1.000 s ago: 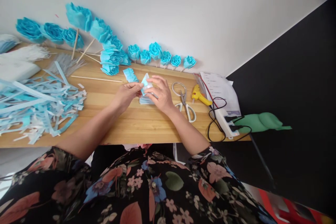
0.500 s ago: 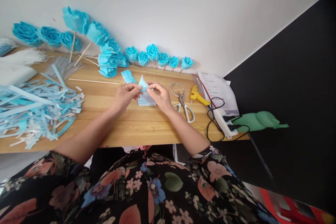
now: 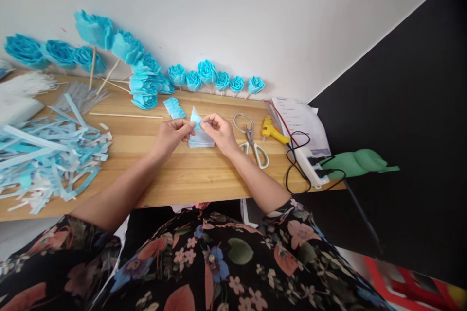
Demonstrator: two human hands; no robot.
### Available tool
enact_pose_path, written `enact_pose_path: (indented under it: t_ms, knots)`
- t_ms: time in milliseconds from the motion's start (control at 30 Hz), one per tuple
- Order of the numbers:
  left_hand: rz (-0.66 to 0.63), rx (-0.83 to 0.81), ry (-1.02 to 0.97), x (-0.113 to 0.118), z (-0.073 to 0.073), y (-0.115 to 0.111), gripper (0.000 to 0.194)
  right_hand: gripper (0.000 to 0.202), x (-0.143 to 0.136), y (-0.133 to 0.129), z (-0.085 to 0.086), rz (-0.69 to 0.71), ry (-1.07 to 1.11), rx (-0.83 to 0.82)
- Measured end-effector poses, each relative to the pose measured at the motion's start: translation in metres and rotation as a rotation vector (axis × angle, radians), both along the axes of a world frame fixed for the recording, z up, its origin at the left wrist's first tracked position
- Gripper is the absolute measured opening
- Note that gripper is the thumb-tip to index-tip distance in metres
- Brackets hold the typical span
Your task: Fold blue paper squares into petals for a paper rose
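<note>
Between both hands, a small light-blue paper piece (image 3: 196, 116) is pinched, with a pointed corner standing up. My left hand (image 3: 173, 136) grips its left side between thumb and fingers. On its right side, the thumb and forefinger of my right hand (image 3: 220, 132) press the edge. Under the hands lies a stack of pale blue paper squares (image 3: 201, 139), partly covered. Just behind my left hand are crinkled blue petals (image 3: 174, 108). To the right of my right hand lie scissors (image 3: 255, 146) with white handles, beside a roll of tape (image 3: 243, 123).
Blue paper roses (image 3: 206, 72) on sticks lean along the wall. A heap of paper strips (image 3: 47, 150) covers the table's left. At right are a yellow glue gun (image 3: 273, 130), a power strip (image 3: 310, 167) with black cables, printed sheets (image 3: 301, 121) and a green object (image 3: 355, 163).
Both hands keep their pinch on the paper piece, whose upright corner has shifted slightly. The whole view has turned a little, so the table's things sit further left.
</note>
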State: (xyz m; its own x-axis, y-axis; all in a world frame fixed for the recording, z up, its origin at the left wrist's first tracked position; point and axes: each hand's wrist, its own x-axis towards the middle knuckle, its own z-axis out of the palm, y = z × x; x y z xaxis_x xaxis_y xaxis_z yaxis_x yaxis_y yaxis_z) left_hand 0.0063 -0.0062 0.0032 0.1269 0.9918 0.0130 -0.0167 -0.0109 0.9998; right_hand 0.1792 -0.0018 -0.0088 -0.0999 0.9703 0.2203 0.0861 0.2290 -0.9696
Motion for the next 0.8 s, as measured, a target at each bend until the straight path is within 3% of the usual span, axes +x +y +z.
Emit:
enact_pose_path:
  t_ms: [233, 800]
  knots:
    - [-0.022, 0.0, 0.032, 0.0001, 0.0012, -0.001, 0.032, 0.045, 0.001, 0.0019, -0.0045, 0.039, 0.044, -0.051]
    - [-0.115, 0.069, 0.148, -0.0026, -0.0042, 0.0014, 0.035, 0.046, 0.0043, -0.0009, 0.0032, 0.142, 0.004, -0.021]
